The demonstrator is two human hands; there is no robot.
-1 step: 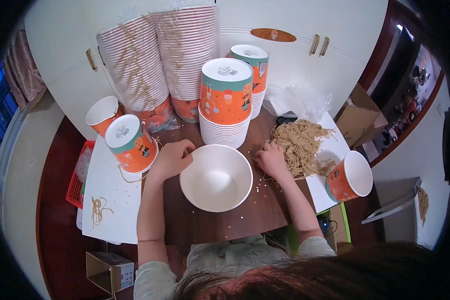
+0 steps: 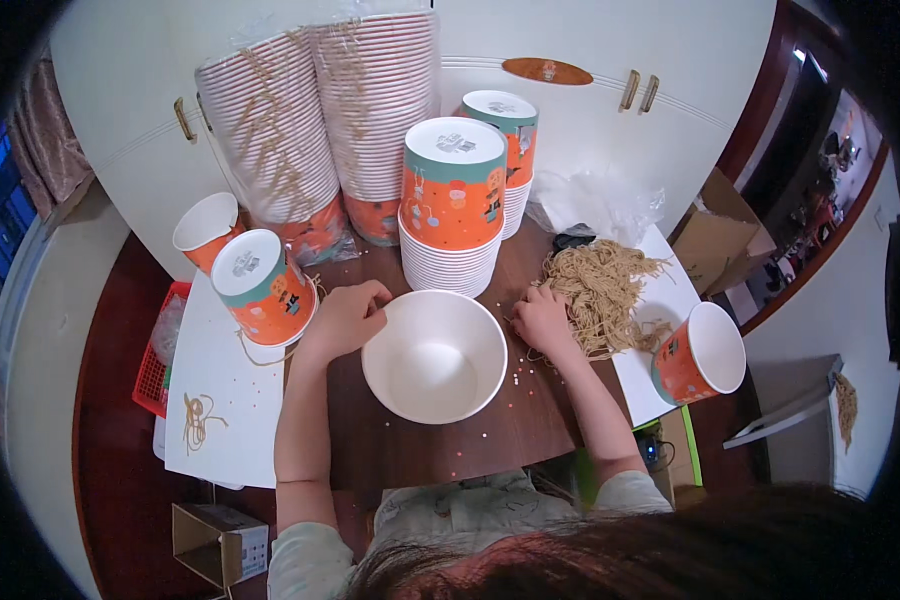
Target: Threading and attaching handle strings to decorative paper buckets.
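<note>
A white-lined paper tub [image 2: 436,385] stands mouth up on the brown table in front of me. My left hand [image 2: 346,318] is at its upper-left rim, fingers bent, the thumb against the edge. To the right, my right hand [image 2: 543,316] has its fingers curled down at the left edge of a heap of tan cords [image 2: 602,290]. What lies under those fingertips is hidden. Behind the tub rises a stack of upturned orange and green tubs [image 2: 454,205]. An upturned tub [image 2: 270,290] with cord around its rim stands left of my left hand.
Tall plastic-wrapped tub stacks [image 2: 270,130] lean at the back left. A second upturned stack [image 2: 515,150] and a clear plastic bag [image 2: 605,200] stand behind. A lone tub [image 2: 715,350] sits at the right edge; loose cords [image 2: 202,425] lie left. Small pale beads [image 2: 515,380] are scattered about.
</note>
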